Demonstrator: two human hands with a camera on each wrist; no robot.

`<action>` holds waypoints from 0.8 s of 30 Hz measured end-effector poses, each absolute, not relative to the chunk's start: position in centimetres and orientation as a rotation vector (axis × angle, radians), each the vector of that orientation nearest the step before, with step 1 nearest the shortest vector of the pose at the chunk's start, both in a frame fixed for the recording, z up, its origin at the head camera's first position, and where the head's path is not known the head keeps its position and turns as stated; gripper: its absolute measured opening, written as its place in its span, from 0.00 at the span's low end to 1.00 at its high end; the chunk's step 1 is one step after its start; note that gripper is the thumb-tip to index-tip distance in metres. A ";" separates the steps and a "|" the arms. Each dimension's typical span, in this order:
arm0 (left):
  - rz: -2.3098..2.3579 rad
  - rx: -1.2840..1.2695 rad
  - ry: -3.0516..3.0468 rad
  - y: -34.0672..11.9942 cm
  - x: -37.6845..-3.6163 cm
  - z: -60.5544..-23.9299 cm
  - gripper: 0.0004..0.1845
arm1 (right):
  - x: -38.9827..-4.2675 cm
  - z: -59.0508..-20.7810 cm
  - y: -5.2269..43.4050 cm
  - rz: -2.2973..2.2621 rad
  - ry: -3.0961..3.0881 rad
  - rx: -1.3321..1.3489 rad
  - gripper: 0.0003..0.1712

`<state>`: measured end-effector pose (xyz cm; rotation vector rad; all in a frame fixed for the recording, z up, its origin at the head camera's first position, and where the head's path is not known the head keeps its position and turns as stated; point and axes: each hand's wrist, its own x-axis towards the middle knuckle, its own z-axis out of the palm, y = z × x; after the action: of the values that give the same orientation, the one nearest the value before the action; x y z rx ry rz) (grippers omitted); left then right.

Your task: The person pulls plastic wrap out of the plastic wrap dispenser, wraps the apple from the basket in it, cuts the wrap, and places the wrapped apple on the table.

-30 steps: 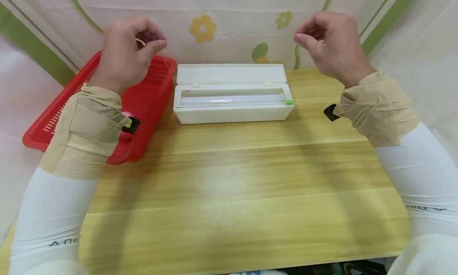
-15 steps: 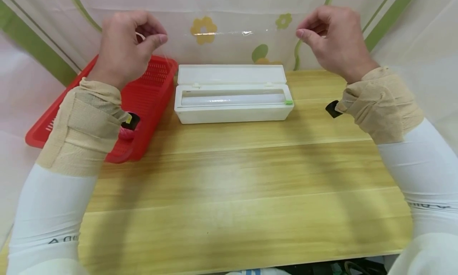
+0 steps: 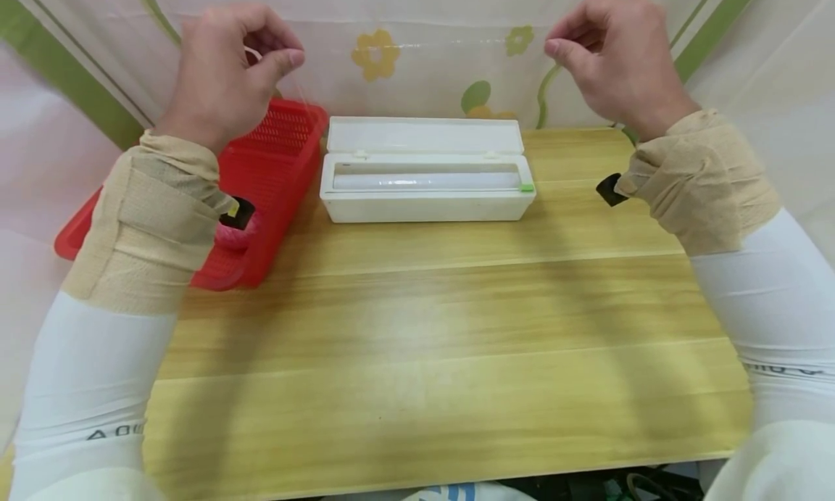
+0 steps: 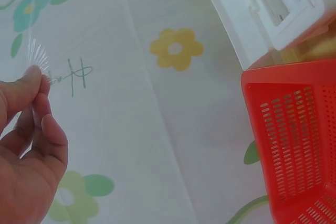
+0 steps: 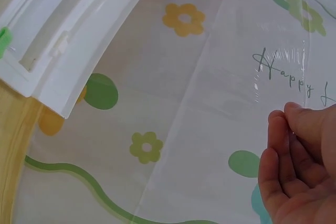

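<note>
Wooden bench (image 3: 417, 356) nearest, white cling film dispenser (image 3: 424, 189) open at its far edge, red basket (image 3: 274, 160) beside it, left hand (image 3: 225, 73) and right hand (image 3: 613, 51) raised above, each grip pinching a corner of the cling film sheet (image 3: 443, 44) stretched taut between them, flowered curtain (image 3: 391, 22) behind.

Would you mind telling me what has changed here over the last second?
Both hands, the left hand and right hand, have risen a little, lifting the stretched sheet of cling film higher above the open white dispenser box. Each hand still pinches a corner. The box, red basket and table are unmoved.
</note>
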<state>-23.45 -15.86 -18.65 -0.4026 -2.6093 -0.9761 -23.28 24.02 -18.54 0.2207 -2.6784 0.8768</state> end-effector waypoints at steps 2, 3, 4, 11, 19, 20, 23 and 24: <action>-0.977 -0.404 -2.609 -15.8 -23.4 -18.5 0.12 | -23.3 -18.4 24.0 0.853 -2.681 0.218 0.05; -0.979 -0.405 -2.607 -15.8 -23.4 -18.3 0.12 | -23.4 -18.2 24.0 0.857 -2.684 0.215 0.07; -0.980 -0.405 -2.607 -15.8 -23.3 -18.2 0.12 | -23.4 -18.2 23.9 0.857 -2.685 0.215 0.10; -0.958 -0.399 -2.599 -15.8 -23.0 -17.6 0.11 | -23.7 -17.7 23.9 0.877 -2.667 0.244 0.08; -0.921 -0.388 -2.596 -15.5 -22.9 -17.2 0.13 | -23.9 -17.0 24.1 0.867 -2.686 0.237 0.05; -0.923 -0.386 -2.598 -15.5 -22.9 -17.1 0.13 | -23.9 -16.9 24.1 0.874 -2.692 0.229 0.06; -0.918 -0.397 -2.604 -15.4 -23.0 -17.1 0.12 | -24.0 -16.8 24.2 0.896 -2.703 0.219 0.10; -0.925 -0.400 -2.603 -15.3 -23.0 -17.0 0.12 | -24.0 -16.7 24.2 0.905 -2.703 0.220 0.11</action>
<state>-23.01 -15.35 -17.05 -0.3999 -2.6027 -0.9245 -24.01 24.24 -16.75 0.2202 -2.7033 0.9049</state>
